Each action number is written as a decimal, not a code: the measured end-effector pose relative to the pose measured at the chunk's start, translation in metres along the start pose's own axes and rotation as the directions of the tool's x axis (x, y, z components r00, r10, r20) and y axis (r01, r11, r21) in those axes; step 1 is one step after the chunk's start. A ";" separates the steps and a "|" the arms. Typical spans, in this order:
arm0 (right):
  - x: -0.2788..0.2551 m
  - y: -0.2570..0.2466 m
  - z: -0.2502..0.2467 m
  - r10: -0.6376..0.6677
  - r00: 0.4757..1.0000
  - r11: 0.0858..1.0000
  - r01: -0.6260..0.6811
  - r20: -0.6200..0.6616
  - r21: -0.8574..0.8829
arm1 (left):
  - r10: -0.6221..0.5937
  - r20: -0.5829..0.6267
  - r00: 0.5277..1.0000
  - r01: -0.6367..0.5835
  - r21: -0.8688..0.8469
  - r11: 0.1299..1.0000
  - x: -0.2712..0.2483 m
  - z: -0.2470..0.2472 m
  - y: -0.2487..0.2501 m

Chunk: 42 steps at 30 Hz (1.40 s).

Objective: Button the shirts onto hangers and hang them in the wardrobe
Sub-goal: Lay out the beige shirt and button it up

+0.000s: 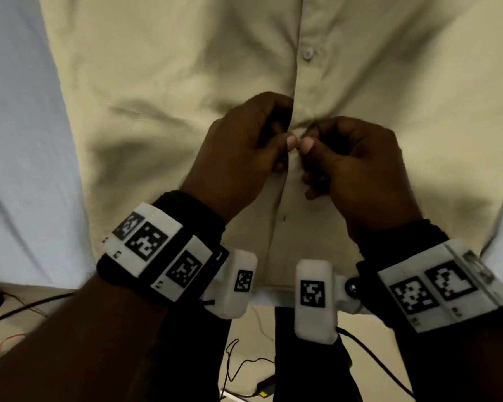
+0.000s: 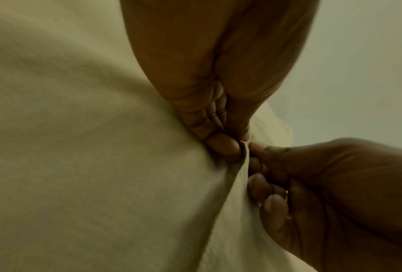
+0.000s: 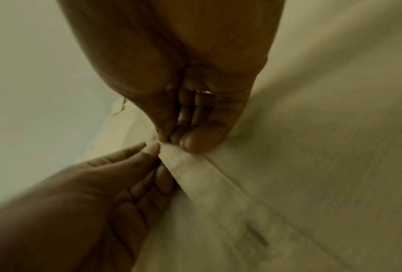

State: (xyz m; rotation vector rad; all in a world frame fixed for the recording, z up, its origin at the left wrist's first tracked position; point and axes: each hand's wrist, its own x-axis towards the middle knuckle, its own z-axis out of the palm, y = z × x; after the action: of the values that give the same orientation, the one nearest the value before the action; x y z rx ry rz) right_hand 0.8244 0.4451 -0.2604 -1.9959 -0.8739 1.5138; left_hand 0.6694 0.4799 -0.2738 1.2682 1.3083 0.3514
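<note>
A beige shirt (image 1: 163, 91) hangs in front of me, its front filling the head view; the hanger is out of sight. One button (image 1: 307, 53) above my hands is fastened. My left hand (image 1: 285, 140) pinches the left front edge and my right hand (image 1: 312, 146) pinches the placket, thumbs nearly touching at the centre line. In the left wrist view the left hand (image 2: 227, 145) grips the folded edge, facing the right hand (image 2: 262, 165). In the right wrist view the right hand (image 3: 178, 141) holds the placket (image 3: 195, 171) with the left hand (image 3: 148, 156) beside it. An empty buttonhole (image 3: 256, 235) lies lower down.
Pale blue fabric (image 1: 18, 140) hangs to the left of the beige shirt, and more shows at the right edge. Below the shirt hem, cables (image 1: 244, 367) and a small dark device (image 1: 266, 382) lie on the floor between my legs.
</note>
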 end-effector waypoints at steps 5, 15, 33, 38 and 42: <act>0.000 0.002 0.000 0.043 0.999 0.996 -0.044 0.012 0.076 | -0.023 0.011 1.000 0.024 -0.028 0.999 -0.001 0.000 0.001; -0.039 0.017 -0.004 -0.200 0.967 0.919 0.130 -0.155 -0.373 | -0.115 -0.211 0.971 0.191 0.389 0.901 -0.096 0.047 0.001; -0.074 0.039 0.023 -0.027 0.998 0.816 -0.015 -0.064 -0.578 | 0.045 -0.033 0.998 -0.022 0.508 0.861 -0.142 0.070 -0.030; -0.077 0.044 0.008 -0.010 0.990 0.825 -0.072 -0.143 -0.561 | 0.031 -0.304 0.952 0.117 0.456 0.882 -0.120 0.050 -0.026; -0.081 0.047 0.004 -0.035 0.985 0.839 -0.064 -0.171 -0.540 | 0.086 -0.250 0.964 0.039 0.456 0.889 -0.097 0.061 -0.018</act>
State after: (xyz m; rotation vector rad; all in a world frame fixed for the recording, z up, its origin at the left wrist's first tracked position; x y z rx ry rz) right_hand 0.8152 0.3537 -0.2420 -2.4897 -1.3281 1.1480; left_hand 0.6827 0.3665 -0.2535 1.6773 1.6714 0.2386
